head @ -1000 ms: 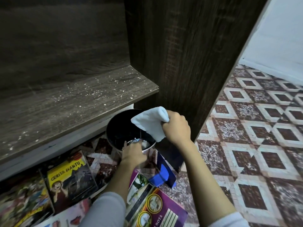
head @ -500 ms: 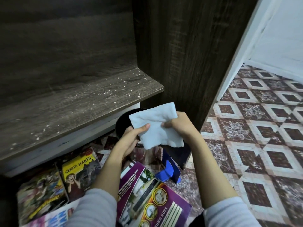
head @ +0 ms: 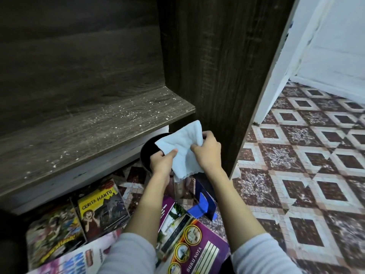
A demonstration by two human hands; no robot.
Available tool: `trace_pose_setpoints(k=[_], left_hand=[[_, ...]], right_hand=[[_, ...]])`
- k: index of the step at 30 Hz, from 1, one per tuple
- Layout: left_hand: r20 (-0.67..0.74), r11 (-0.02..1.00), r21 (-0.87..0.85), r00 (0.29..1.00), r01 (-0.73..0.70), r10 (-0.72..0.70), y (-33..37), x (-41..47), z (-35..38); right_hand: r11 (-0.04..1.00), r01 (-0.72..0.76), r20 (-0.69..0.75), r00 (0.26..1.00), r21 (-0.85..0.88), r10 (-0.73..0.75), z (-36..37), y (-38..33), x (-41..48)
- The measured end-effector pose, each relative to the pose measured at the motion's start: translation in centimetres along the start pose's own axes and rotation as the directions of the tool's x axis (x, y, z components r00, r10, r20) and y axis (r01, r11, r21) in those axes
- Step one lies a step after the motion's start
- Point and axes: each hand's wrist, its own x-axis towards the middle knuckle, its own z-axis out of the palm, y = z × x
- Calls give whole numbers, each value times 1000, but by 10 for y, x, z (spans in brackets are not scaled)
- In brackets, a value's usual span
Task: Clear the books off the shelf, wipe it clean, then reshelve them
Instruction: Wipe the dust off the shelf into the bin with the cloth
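Hiding a large part of the round dark container (head: 147, 153) behind them, the two hands hold a white cloth (head: 182, 149) of soft towel fabric in the air, just in front of the right end of the shelf. I cannot tell what is inside the container, and its lower part is covered by the left wrist. The left hand (head: 161, 161) pinches the lower left part of the cloth, with the thumb on top. The right hand (head: 207, 153) grips the right edge with curled fingers. The cloth is crumpled, and its wavy lower edge hangs down.

The dark brown wooden shelf board (head: 79, 131) has a grained surface, and small white specks lie scattered over it. At its right stands a dark wooden side panel (head: 213, 66) with the same grain.

The books lie on the floor below the shelf. A yellow book (head: 100, 206) has the title "CERITA HANTU", and a colourful comic book (head: 53, 230) beside it is too blurred to read. A purple book (head: 197, 246) marked "BUKU NOTA" is partly covered by the arms and cut off at the lower border. A blue bent bookend (head: 203, 204) stands near it, between the forearms. The tiled floor (head: 306, 165) shows a maroon and white diamond pattern, and a white wall (head: 335, 46) rises at the right.
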Motion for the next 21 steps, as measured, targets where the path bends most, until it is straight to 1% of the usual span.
trace_pose_setpoints(k=[3, 5, 6, 7, 9, 11, 14, 17, 19, 21], left_hand=[[29, 997, 47, 998, -56, 55, 2, -3, 3], [46, 994, 83, 996, -76, 72, 4, -4, 5], [58, 993, 89, 996, -78, 73, 5, -6, 5], [72, 993, 87, 995, -76, 70, 6, -6, 4], [116, 995, 71, 991, -68, 60, 8, -7, -1], [167, 997, 45, 985, -61, 52, 10, -6, -6], [224, 997, 48, 973, -66, 54, 15, -4, -12], [343, 996, 61, 939, -60, 36, 21, -3, -23], [420, 998, 48, 907, -31, 8, 26, -2, -32], [442, 999, 31, 897, -15, 0, 29, -1, -38]], right_hand=[[978, 83, -70, 993, -193, -98, 5, 1, -5], [949, 133, -52, 987, -287, -155, 9, 1, -7], [946, 136, -44, 987, -296, -156, 9, 0, -6], [954, 120, -44, 990, -274, -137, 8, 0, -5], [991, 61, -39, 997, -122, -67, 3, 0, 0], [998, -10, 54, 999, 57, 7, -4, 1, 7], [972, -120, 203, 976, 201, 79, -13, 7, 14], [928, -169, 302, 951, 332, 65, -24, 14, 17], [915, -188, 401, 916, 358, 31, -33, 19, 18], [901, -214, 474, 880, 378, 11, -38, 22, 18]])
